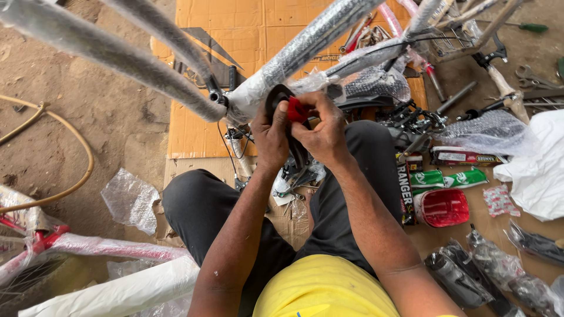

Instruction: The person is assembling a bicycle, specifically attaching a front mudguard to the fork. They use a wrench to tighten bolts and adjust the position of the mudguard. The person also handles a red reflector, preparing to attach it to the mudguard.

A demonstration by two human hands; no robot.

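Both hands meet at the wrapped bicycle frame (305, 50). Left hand (271, 136) grips a black round part (276, 98) at the frame junction; right hand (324, 130) pinches a small red piece (297, 110) against it. Red reflector (443, 207) lies on cardboard (247, 35) to the right.
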